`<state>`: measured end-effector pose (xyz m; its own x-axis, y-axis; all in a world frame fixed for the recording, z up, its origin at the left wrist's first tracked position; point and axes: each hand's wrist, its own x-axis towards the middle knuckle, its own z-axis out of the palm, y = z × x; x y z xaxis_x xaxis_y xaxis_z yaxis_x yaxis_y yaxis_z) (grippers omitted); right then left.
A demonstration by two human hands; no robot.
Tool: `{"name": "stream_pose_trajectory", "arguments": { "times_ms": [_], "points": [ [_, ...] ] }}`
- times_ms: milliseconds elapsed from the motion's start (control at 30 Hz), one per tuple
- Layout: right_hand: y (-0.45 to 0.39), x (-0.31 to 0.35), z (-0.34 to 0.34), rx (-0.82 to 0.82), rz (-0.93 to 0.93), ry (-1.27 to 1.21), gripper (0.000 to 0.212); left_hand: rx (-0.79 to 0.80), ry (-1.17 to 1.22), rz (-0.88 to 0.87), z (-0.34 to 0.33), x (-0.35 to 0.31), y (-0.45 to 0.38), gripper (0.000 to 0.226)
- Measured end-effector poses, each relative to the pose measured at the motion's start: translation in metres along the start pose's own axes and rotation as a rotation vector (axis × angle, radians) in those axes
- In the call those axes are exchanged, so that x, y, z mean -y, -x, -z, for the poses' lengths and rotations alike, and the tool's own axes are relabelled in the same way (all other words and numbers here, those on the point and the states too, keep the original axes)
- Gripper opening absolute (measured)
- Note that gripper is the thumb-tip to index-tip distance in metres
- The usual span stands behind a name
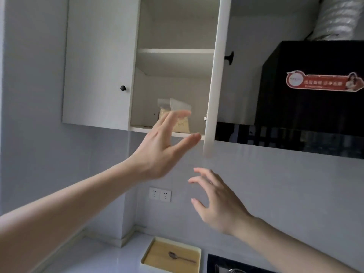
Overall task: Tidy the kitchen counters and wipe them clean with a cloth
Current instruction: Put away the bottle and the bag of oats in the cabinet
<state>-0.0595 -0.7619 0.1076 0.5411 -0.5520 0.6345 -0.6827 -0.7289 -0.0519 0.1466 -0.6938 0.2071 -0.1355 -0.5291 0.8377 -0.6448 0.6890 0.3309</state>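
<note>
An open wall cabinet (173,62) hangs above the counter, its right door (215,75) swung out edge-on. On its bottom shelf stands a clear plastic bag (182,119) of pale yellow grains. My left hand (163,148) is raised in front of that shelf, fingers straight and spread, holding nothing, just before the bag. My right hand (216,200) hovers lower, below the door's bottom edge, fingers spread and loosely bent, holding nothing. The grey counter (94,259) lies below.
A tray (171,257) with a wooden base holds a metal spoon (181,257) on the counter. A black range hood (307,95) with a red sticker hangs to the right, a foil duct above it. A double wall socket (160,194) sits under the cabinet. A black hob corner (222,265) shows below.
</note>
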Motion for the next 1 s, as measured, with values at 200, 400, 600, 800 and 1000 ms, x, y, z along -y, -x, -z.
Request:
{"name": "stream_pose_trajectory", "arguments": {
  "times_ms": [200,400,600,800,1000],
  "points": [
    [0.038,-0.002,0.036,-0.169,-0.106,-0.062,0.043,-0.095,-0.121,0.038,-0.028,-0.045,0.002,0.066],
    [0.049,0.000,0.058,-0.236,-0.152,-0.103,0.057,-0.145,-0.213,0.057,-0.034,-0.048,0.009,0.051],
    [0.031,-0.001,0.069,-0.296,-0.147,-0.159,0.063,-0.158,-0.179,0.145,-0.014,-0.032,0.016,0.037],
    [0.002,-0.006,0.056,-0.341,-0.117,-0.170,0.067,-0.182,-0.214,0.307,0.024,-0.006,0.018,0.018],
    [-0.041,-0.006,0.034,-0.343,-0.099,-0.150,0.071,-0.195,-0.257,0.437,0.060,0.041,0.008,0.011]
  ]
}}
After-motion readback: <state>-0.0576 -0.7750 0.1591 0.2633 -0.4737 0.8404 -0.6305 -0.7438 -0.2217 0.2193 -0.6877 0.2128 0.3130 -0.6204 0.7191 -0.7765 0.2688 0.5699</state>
